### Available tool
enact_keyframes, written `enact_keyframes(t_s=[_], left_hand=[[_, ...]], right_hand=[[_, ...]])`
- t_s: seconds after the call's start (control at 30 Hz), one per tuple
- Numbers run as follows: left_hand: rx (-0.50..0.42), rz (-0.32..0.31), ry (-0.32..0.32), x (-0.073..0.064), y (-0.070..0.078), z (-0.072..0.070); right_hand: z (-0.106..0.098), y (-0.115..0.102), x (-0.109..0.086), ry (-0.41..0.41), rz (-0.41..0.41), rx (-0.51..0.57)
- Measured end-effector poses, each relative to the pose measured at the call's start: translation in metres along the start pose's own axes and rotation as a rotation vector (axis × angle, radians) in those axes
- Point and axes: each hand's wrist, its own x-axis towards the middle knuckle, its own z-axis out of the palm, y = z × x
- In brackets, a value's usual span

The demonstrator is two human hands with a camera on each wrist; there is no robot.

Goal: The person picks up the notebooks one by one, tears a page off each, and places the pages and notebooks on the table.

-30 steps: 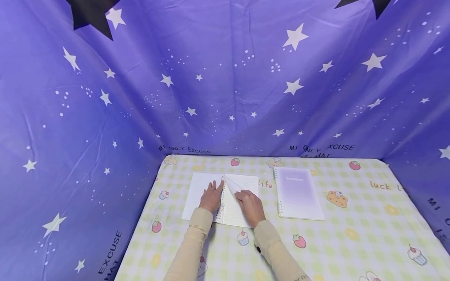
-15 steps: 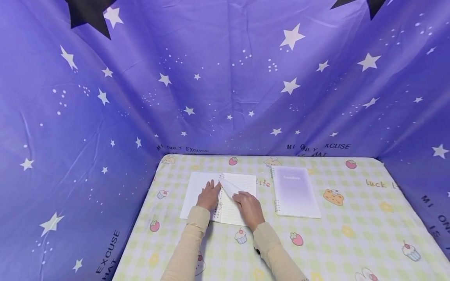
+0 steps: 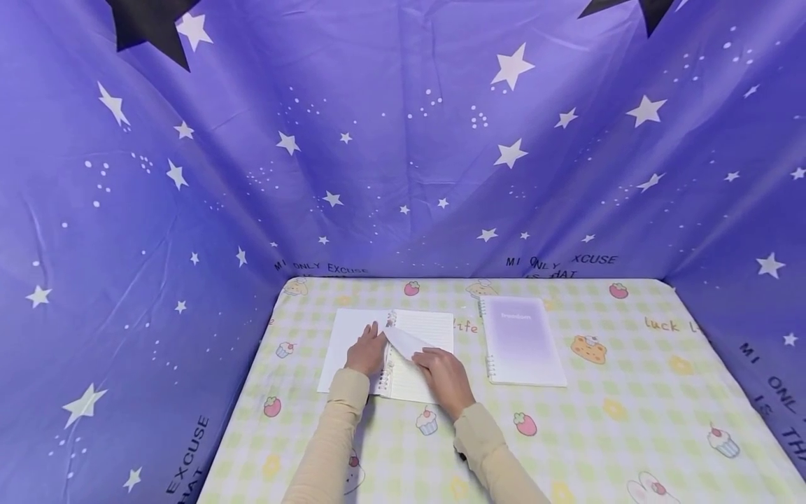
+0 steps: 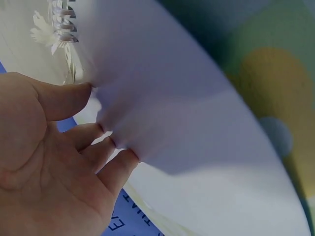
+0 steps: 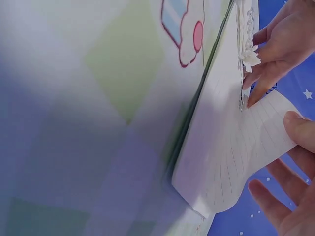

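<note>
An open ring-bound notebook (image 3: 434,323) lies on the cloth, its white left side (image 3: 336,353) flat and its right side showing lined pages. My left hand (image 3: 365,352) rests on that left side, by the rings (image 3: 383,381), its fingers straight and fingertips touching the white surface in the left wrist view. My right hand (image 3: 446,378) pinches a lined sheet (image 5: 268,118) between thumb and fingers. The sheet is lifted and bent, slanting up to the rings near my left fingertips. A small white flower-shaped piece (image 5: 251,59) sits at the rings.
A second ring-bound notebook (image 3: 525,353), purple and white with "freedom" on its cover, lies closed to the right. A checked tablecloth (image 3: 585,434) with cartoon prints covers the table. Purple star-patterned curtains (image 3: 403,140) stand behind and at both sides.
The lifted sheet's upper corner has come down along the rings, so more rings show above it. My left hand has shifted slightly toward me. The whole view has drifted a little.
</note>
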Motion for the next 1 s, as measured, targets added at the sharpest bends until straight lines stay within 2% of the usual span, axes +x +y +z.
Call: enact_keyframes(t_s=[0.17, 0.33, 0.53, 0.73, 1.0], left_hand=[[0.005, -0.044, -0.014, 0.0, 0.001, -0.001], [-0.039, -0.073, -0.006, -0.002, 0.002, -0.005], [-0.064, -0.056, -0.012, -0.003, 0.0, -0.004], [-0.061, -0.015, 0.017, -0.005, -0.002, -0.002], [-0.139, 0.008, 0.043, -0.005, -0.003, 0.001]], right_hand=[[-0.003, -0.006, -0.005, -0.025, -0.038, -0.003], [-0.005, -0.012, -0.01, -0.031, -0.079, -0.003], [-0.008, -0.018, -0.015, -0.023, -0.133, -0.002], [-0.009, -0.02, -0.019, -0.021, -0.129, -0.023], [-0.012, -0.022, -0.023, -0.039, -0.152, -0.005]])
